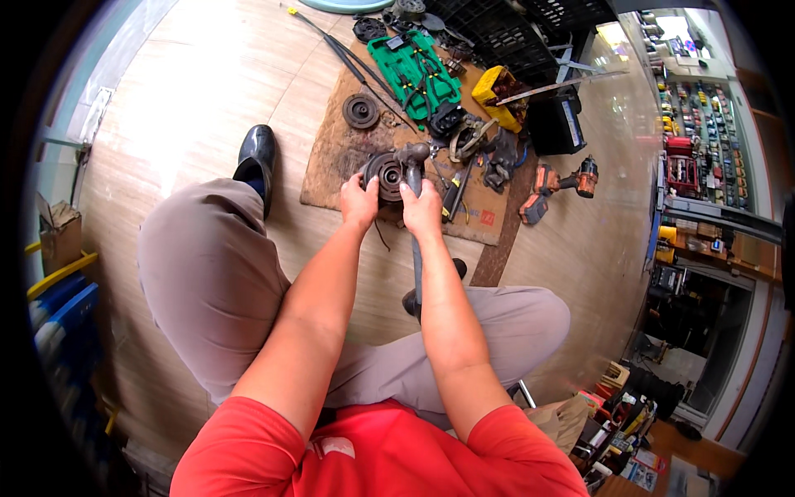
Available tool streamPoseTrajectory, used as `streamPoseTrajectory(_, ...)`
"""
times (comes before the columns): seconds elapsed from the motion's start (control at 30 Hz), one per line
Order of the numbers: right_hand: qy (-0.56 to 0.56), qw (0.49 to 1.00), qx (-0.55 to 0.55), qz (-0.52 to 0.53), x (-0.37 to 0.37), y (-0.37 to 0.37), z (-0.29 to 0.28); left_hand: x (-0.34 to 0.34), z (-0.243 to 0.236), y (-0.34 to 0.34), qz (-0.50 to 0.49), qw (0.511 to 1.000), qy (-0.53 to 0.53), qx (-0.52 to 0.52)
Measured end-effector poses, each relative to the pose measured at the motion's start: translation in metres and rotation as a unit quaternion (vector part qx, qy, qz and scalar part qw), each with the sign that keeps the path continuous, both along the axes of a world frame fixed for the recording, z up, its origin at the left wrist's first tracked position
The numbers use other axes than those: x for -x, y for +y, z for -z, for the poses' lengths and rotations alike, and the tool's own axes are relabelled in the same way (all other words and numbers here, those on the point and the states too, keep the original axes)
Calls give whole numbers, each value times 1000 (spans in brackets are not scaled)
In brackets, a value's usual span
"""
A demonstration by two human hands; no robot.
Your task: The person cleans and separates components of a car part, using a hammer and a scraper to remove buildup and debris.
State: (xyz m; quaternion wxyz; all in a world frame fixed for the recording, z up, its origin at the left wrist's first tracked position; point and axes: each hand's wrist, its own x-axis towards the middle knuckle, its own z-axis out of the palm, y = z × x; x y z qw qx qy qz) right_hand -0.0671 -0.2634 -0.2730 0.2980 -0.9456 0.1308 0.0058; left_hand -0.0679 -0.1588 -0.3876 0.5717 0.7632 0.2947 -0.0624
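Observation:
Both my arms reach out over a stained cardboard sheet (pixel 327 178). My left hand (pixel 359 202) is closed on the left rim of a dark, grooved pulley-like part (pixel 387 176), its thumb on the near side. My right hand (pixel 423 208) is closed round a hammer (pixel 411 155), with the thumb along its handle. The hammer's head lies at the far right of the part, and its long grey handle runs back toward me below my wrist. Part of the right fingers is hidden. A second dark round disc (pixel 361 111) lies farther off.
Beyond are a green tool case (pixel 397 70), a yellow container (pixel 497 93) and black crates (pixel 505 37). Loose metal parts (pixel 472 139) sit right of my hands. An orange and black cordless power tool (pixel 559 184) rests on the floor. Long black cables (pixel 352 62) cross the cardboard's far-left edge.

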Motion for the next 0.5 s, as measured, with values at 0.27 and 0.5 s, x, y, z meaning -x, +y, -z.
streamPoseTrajectory(0.27, -17, 998, -56, 3, 0, 7, -7, 0, 7, 1, 2, 999, 4, 41)
streamPoseTrajectory(0.5, 2, 999, -42, -21, -6, -5, 11, 0, -5, 0, 3, 999, 3, 33)
